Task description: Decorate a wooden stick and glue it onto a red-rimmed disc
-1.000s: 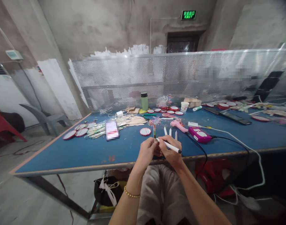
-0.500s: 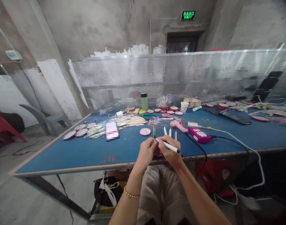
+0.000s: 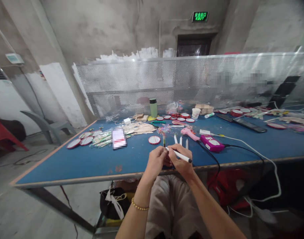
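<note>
While your left hand (image 3: 155,161) pinches the lower end of the small coloured stick (image 3: 164,139) over the near side of the blue table (image 3: 87,162), brace it firmly so that it doesn't twist under the white marker (image 3: 183,156) gripped in your right hand (image 3: 182,162). Steady both hands against each other and use light, even strokes; I cannot tell whether the marker's tip touches the stick.

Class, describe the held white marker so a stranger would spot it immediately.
Find the blue table, then the right hand at its near edge. A white marker slants across it, black end outermost. Unlike the three pens lying beyond, it is held.
</note>
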Demonstrator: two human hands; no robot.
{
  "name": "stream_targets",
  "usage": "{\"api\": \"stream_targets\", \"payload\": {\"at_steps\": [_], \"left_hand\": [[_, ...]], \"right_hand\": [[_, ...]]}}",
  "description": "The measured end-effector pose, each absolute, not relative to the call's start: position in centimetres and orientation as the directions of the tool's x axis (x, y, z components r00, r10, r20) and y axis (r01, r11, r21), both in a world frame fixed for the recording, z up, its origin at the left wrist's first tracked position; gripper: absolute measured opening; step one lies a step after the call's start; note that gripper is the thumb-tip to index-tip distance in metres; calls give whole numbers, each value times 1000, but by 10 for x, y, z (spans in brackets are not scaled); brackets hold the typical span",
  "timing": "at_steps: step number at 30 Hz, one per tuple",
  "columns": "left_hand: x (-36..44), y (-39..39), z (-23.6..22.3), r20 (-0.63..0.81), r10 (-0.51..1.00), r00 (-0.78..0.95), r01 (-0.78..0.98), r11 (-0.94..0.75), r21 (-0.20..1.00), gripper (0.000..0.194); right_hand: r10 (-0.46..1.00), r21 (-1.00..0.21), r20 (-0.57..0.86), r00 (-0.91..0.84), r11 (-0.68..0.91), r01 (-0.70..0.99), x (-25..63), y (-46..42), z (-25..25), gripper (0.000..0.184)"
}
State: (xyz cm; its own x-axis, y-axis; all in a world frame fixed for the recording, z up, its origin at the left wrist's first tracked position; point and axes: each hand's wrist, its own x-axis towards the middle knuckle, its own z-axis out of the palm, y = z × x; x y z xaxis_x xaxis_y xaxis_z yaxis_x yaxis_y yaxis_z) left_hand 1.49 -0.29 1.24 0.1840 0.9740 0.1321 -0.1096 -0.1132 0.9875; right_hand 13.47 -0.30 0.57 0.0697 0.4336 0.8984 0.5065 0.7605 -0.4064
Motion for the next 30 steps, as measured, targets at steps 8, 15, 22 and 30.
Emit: {"api": "stream_targets", "payload": {"at_steps": [8, 15, 22, 30], "left_hand": [[15, -3, 12, 136, 974, 180, -102, -119, 988, 39], [15, -2, 12, 127, 973, 190, -104, -109, 989, 38], [15, -2, 11, 134, 972, 193, -100, -116, 988, 38], [14, -2, 12, 116, 973, 202, -116, -94, 989, 38]], "right_hand": [[446, -412, 893, 60, 758, 506, 135, -2, 4, 17], [432, -413, 898, 88, 756, 508, 135, -3, 5, 17], [429, -404, 900, 76, 758, 512, 135, -2, 5, 18], [428, -415, 898, 102, 747, 519, 135, -3, 5, 18]]}}
